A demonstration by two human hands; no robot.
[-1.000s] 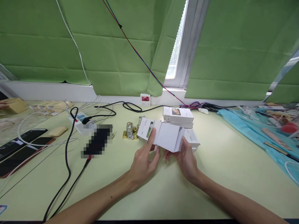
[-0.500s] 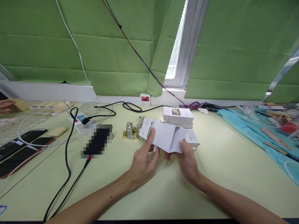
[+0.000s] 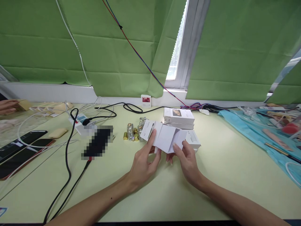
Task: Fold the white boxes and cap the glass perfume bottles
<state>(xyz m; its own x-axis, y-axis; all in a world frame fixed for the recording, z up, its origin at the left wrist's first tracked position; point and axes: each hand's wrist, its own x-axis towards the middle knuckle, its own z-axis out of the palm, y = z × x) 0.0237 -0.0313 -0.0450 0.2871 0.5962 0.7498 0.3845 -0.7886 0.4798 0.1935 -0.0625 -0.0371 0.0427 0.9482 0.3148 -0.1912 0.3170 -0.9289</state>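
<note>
Near the middle of the desk (image 3: 218, 175), small bottles with gold caps (image 3: 130, 131) stand just beyond and to the left of the hands. The left hand (image 3: 142, 163) comes next, its fingers closed on the left part of a white box (image 3: 164, 136): the index finger lies along the printed side, the thumb is at the near edge, and only the carton's thickness seems to part them. The box lies ahead of the fingers and bridges both hands, its long axis running from far left to near right at a shallow slant, the printed end to the left and the plain flaps to the right. The right hand (image 3: 190, 166) is nearer to those flaps; its thumb presses on the plain card and its index finger bends at the right edge, while the grip underneath is partly hidden. Behind and to the right are the stacked boxes (image 3: 180, 116), apart from the left hand.
</note>
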